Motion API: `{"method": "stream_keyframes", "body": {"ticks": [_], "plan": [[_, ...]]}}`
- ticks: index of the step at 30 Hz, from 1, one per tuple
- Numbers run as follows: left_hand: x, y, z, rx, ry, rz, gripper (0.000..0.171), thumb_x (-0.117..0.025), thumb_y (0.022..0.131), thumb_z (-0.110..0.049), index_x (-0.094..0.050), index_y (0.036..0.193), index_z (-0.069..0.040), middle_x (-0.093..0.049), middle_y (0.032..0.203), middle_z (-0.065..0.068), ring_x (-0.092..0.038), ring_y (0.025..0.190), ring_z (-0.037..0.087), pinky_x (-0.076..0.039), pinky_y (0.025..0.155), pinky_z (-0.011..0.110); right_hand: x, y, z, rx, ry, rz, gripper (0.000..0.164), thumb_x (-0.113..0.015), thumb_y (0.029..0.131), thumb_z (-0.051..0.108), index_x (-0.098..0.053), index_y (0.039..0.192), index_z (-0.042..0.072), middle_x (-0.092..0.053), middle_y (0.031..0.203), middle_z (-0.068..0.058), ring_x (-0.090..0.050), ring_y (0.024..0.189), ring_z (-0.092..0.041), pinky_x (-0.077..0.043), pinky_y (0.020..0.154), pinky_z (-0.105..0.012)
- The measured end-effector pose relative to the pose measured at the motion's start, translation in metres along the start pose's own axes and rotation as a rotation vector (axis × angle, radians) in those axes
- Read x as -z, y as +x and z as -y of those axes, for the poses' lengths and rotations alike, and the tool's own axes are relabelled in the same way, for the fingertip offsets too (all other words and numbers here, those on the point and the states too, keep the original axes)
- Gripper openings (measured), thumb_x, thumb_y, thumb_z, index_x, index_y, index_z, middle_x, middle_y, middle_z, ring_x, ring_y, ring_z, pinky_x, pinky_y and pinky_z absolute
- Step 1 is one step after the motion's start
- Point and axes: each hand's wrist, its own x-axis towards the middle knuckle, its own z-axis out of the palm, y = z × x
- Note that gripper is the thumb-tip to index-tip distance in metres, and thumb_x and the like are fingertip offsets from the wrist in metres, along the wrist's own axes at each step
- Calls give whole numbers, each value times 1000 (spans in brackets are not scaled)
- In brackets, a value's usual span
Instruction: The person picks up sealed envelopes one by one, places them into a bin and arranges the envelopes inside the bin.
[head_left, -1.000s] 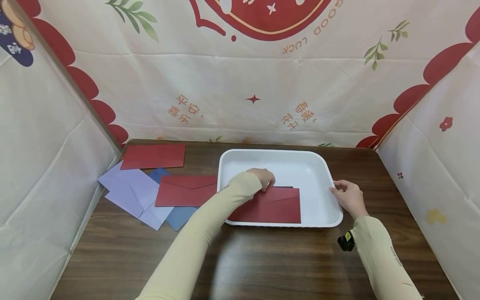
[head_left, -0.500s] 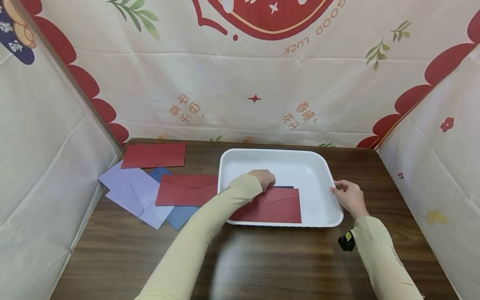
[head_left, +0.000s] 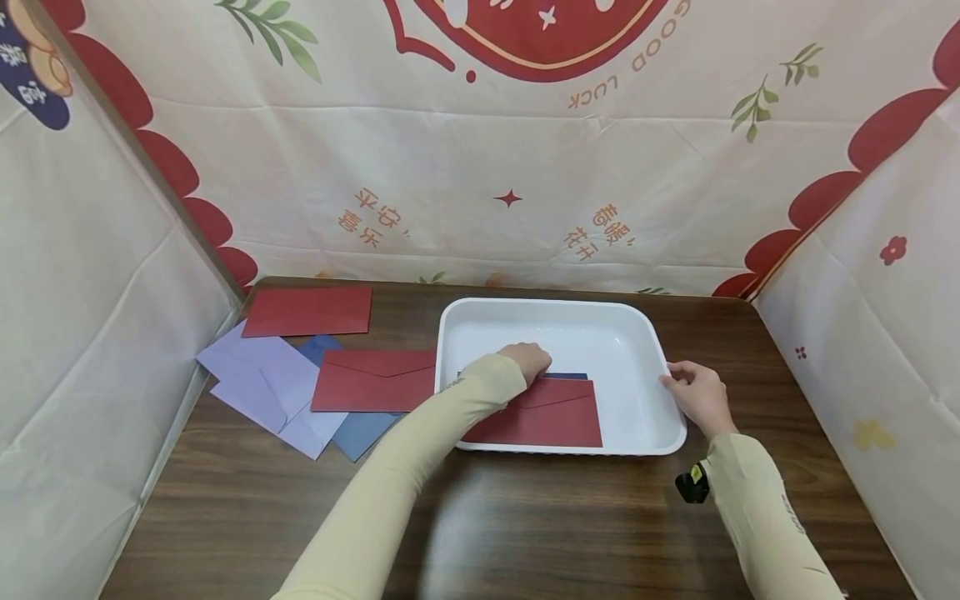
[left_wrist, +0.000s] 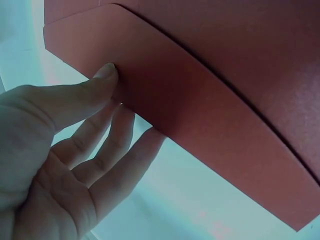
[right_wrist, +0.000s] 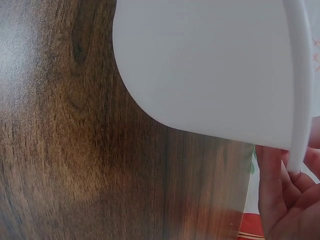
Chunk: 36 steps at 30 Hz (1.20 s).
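Inside the white tray, my left hand pinches the flap edge of a red envelope. The left wrist view shows the thumb on top of the envelope and the other fingers beneath its edge. A strip of a dark blue envelope shows behind the red one. My right hand grips the tray's right rim, thumb and fingers on either side of it, as the right wrist view of the tray wall also shows. My left sleeve hides the red envelope's left part.
Left of the tray, a red envelope overlaps a blue one and lilac envelopes. Another red envelope lies behind them. Printed fabric walls enclose the wooden table at the back and sides.
My left hand has shifted slightly toward me, and the red envelope in the tray has tilted a little, showing more of the dark blue one behind. The right hand holds its place on the rim.
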Motion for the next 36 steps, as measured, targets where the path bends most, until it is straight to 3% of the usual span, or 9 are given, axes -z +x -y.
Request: {"method": "stream_keyframes", "body": {"ticks": [12,20,27,36], "plan": [[8,-18,0,16,-76,5,19,-63,83,-5,-61,100,-14,-60,89,-4,-51,78,9,-43,67,23,0,1,-1,-12,-3,0,40,-56,89,22,-53,119,-4,-52,83,-13,-47,70,-23,-40,53,-28],[10,-14,7,43,-89,-2,27,-65,83,-16,-57,109,-14,-59,99,-3,-52,82,11,-43,70,24,0,-1,0,-11,-7,2,40,-56,89,22,-53,120,-4,-52,86,-14,-47,73,-24,-41,54,-27],[31,-40,14,49,-141,-71,36,-66,82,-26,-57,113,-10,-61,102,1,-56,86,13,-46,73,29,1,-2,1,-14,-2,-16,40,-56,88,21,-54,119,-4,-52,86,-15,-48,72,-24,-41,54,-28],[52,-75,49,31,-162,-104,45,-65,83,-28,-54,122,-9,-57,120,6,-54,108,19,-43,89,34,0,-3,2,-19,2,-12,40,-56,88,21,-53,119,-4,-52,86,-15,-47,73,-25,-41,55,-28]]}}
